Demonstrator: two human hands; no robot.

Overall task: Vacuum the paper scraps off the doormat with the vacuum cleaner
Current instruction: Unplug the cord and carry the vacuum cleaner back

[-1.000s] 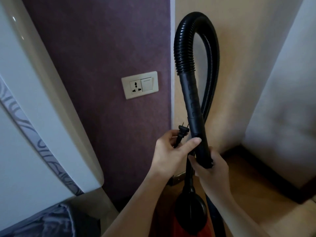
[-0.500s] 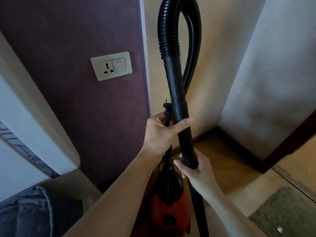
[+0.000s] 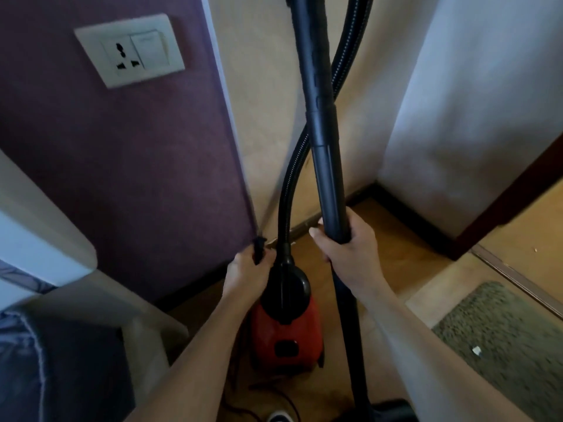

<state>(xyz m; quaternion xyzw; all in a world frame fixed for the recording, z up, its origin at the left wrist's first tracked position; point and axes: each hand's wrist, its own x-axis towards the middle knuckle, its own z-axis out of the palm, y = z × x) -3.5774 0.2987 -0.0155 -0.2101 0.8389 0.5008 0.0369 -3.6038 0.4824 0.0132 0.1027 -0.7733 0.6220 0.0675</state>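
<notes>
Pinching the plug (image 3: pixel 259 249), the left hand (image 3: pixel 246 277) is needing to rise squarely toward the wall socket (image 3: pixel 129 50) while the right hand (image 3: pixel 347 254) is gripping the wand (image 3: pixel 323 141); the doormat (image 3: pixel 508 339) with a paper scrap (image 3: pixel 476 350) is lying lower right.

We see the red vacuum cleaner (image 3: pixel 286 339) upright on the floor; the green doormat (image 3: pixel 502 333) at right carries one white paper scrap (image 3: pixel 476 350).

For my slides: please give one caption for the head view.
Right hand grips the wand; left hand holds the plug below the socket.
</notes>
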